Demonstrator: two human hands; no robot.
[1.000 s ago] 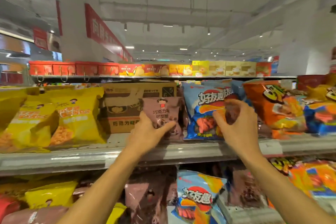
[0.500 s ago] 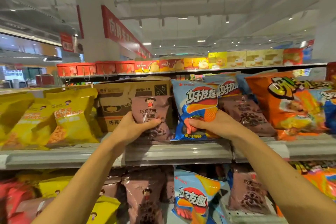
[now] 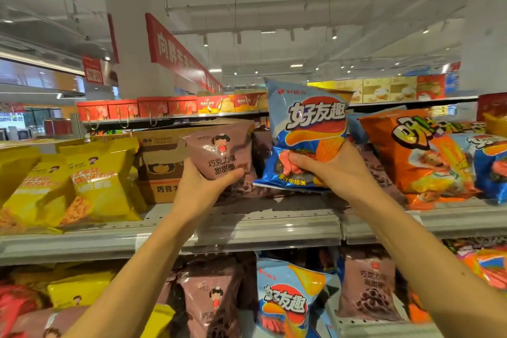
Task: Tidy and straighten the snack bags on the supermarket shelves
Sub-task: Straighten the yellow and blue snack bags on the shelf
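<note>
Here both hands are loaded at the upper shelf. The left hand has its grip curled under and around the lower part of a mauve chocolate-ring snack bag, thumb pressed across the front, the bag upright and just above the shelf deck in front of a cardboard carton. The right hand bunches the bottom of a blue potato-chip bag in a tight grip, crumpling the lower print; this bag is lifted clear of the shelf and stands taller than its neighbours, tilted slightly left.

The likeliest trouble is with the chip bag: squeezed that hard at its base, the chips inside could crush, and the film may stay creased so the bag slumps once set down. It is also top-heavy in this hold and could tip sideways into the orange snack bag just beside it, which already leans. More mauve bags lie flat behind the two hands; setting either bag on them unevenly would leave it crooked. The yellow snack bags on the left sit well apart from the work.
</note>
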